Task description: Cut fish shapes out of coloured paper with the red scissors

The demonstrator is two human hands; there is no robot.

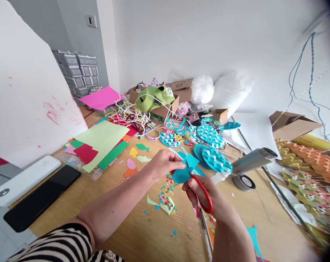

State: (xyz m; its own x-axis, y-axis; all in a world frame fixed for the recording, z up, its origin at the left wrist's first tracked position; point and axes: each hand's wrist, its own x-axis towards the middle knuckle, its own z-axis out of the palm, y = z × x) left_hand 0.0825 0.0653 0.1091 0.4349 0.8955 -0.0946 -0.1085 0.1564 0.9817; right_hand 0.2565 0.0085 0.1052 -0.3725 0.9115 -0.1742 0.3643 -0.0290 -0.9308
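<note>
My left hand [169, 164] pinches a piece of turquoise paper [180, 176] by its left edge, above the table. In my right hand [200, 189] are red-handled scissors [205, 196], their blades lying across the paper. How far the blades are apart is hard to make out. Below the hands lie many small coloured paper dots [165, 194] and a pale green scrap [167, 206]. To the left of my left hand rest several paper fish, among them a green fish [143, 147] and an orange fish [130, 173].
Stacked turquoise discs [216, 159] with wavy tops stand just beyond my hands. A steel flask [253, 160] lies tilted at the right, its lid [244, 182] beside it. Coloured sheets [105, 140], a black phone [42, 198] and a white power bank [25, 180] occupy the left.
</note>
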